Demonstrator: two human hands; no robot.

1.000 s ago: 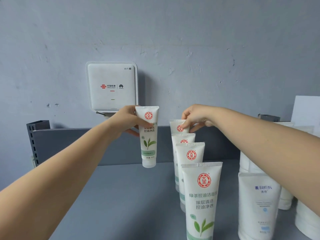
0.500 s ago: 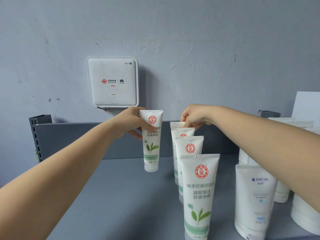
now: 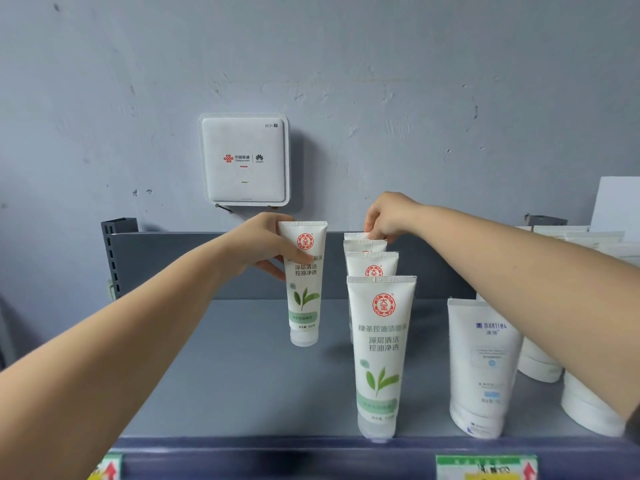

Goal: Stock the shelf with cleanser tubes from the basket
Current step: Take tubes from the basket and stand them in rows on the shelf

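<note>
Cleanser tube [image 3: 304, 282] hangs cap-down in the left hand [image 3: 258, 245], whose grip is clamped round its upper part, above the shelf [image 3: 225, 368]. To its right, the right hand [image 3: 389, 216] pinches the crimped top of the rearmost tube [image 3: 356, 235] in a standing row of four.

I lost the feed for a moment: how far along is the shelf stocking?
Done: a row of four green-tea tubes stands front to back, led by the front tube. In hand: the left hand holds a fifth tube above the shelf beside the row; the right hand pinches the rearmost tube. Left: setting the fifth down. The basket is out of view.
</note>
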